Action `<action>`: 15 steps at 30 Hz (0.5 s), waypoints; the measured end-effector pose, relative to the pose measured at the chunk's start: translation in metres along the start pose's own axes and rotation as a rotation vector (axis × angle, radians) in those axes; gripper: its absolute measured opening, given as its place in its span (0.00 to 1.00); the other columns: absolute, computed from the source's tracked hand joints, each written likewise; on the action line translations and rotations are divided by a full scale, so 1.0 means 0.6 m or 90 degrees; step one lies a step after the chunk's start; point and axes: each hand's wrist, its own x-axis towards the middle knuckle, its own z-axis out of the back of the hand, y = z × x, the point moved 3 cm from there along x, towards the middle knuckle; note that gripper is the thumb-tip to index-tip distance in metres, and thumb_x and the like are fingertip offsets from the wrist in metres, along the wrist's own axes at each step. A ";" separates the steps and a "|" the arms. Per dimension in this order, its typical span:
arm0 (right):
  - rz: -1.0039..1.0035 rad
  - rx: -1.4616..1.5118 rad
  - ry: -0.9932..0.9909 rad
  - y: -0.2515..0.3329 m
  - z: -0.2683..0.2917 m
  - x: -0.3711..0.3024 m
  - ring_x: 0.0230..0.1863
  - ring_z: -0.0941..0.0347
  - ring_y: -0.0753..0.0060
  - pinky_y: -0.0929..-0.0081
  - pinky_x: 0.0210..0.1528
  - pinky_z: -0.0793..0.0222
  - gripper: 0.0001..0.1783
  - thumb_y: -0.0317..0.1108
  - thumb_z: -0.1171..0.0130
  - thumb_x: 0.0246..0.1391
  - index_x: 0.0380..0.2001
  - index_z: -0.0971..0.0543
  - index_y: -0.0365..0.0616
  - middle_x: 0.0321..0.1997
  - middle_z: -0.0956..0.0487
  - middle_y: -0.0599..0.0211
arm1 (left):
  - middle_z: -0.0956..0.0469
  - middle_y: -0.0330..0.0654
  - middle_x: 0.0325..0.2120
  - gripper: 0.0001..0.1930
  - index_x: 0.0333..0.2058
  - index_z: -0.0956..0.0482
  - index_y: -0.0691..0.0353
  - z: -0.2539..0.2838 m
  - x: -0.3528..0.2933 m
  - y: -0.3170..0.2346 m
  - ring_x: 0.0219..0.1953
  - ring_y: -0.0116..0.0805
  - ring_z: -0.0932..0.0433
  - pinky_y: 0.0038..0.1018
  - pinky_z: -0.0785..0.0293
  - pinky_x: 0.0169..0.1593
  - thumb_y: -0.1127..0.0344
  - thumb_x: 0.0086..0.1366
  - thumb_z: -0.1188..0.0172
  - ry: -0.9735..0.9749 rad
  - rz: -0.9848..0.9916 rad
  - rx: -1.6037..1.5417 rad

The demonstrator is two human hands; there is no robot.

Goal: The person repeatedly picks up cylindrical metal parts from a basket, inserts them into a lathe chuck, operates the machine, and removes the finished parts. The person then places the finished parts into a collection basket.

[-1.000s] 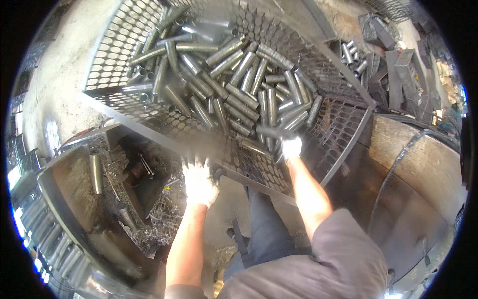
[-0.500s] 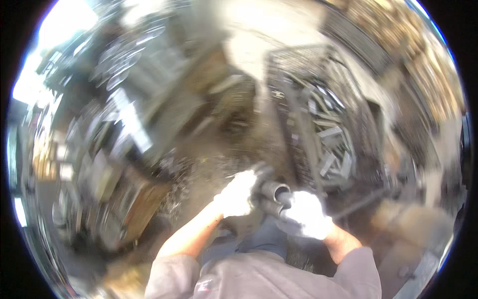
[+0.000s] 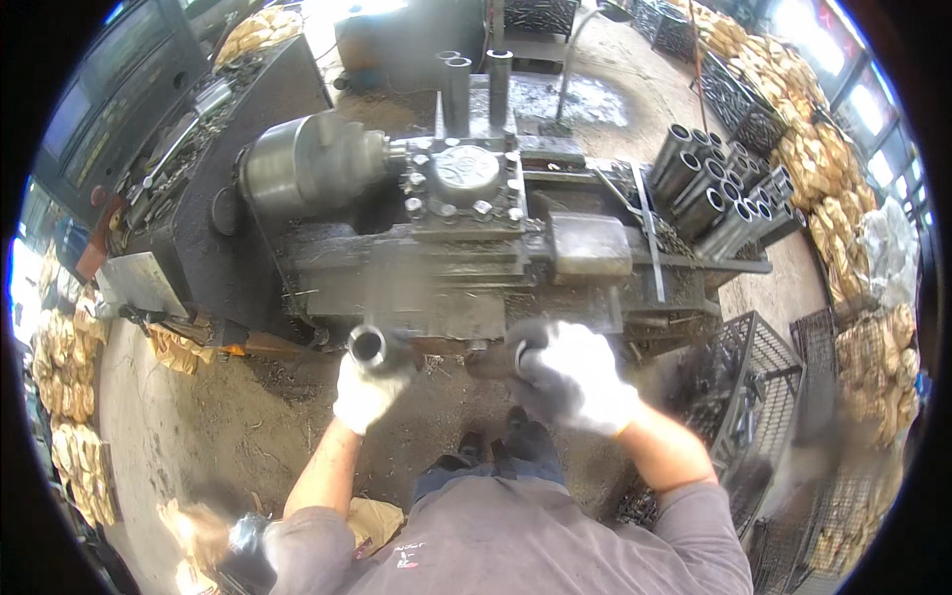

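Steel tube (image 3: 383, 352) clamped in the left hand (image 3: 367, 397), blurred dark piece (image 3: 526, 355) clasped in the right hand (image 3: 587, 382): both have swung round before the lathe (image 3: 461, 253), picking-up seemingly done

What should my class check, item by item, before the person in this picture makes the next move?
1. Left hand holding the metal tube: ok, open end visible.
2. Right hand gripping securely: cannot tell, its dark inner area is blurred.
3. Gloves on both hands: ok, white ones.
4. Forearms covered: not ok, bare between gloves and sleeves.
5. Hands apart from the machine's large round chuck: ok.
6. Chuck standing still: cannot tell from this picture.
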 end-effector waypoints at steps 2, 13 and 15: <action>0.011 -0.054 0.007 -0.017 -0.009 0.068 0.37 0.18 0.55 0.59 0.38 0.22 0.09 0.36 0.28 0.46 0.26 0.19 0.48 0.43 0.17 0.66 | 0.13 0.44 0.35 0.14 0.43 0.16 0.61 0.034 0.073 -0.037 0.35 0.32 0.14 0.31 0.15 0.42 0.65 0.59 0.27 -0.095 0.102 -0.214; 0.162 -0.044 0.190 -0.086 -0.048 0.162 0.41 0.21 0.55 0.56 0.39 0.24 0.17 0.39 0.31 0.48 0.42 0.18 0.50 0.50 0.20 0.58 | 0.16 0.39 0.44 0.21 0.51 0.21 0.62 -0.029 0.177 0.127 0.45 0.34 0.17 0.32 0.18 0.55 0.73 0.59 0.29 0.027 0.206 -0.173; 0.140 -0.007 0.278 -0.088 -0.026 0.180 0.44 0.20 0.51 0.57 0.40 0.22 0.16 0.41 0.30 0.51 0.43 0.17 0.50 0.56 0.20 0.55 | 0.16 0.42 0.45 0.24 0.55 0.24 0.63 -0.035 0.157 0.168 0.46 0.36 0.16 0.33 0.17 0.54 0.73 0.60 0.29 0.063 0.144 -0.057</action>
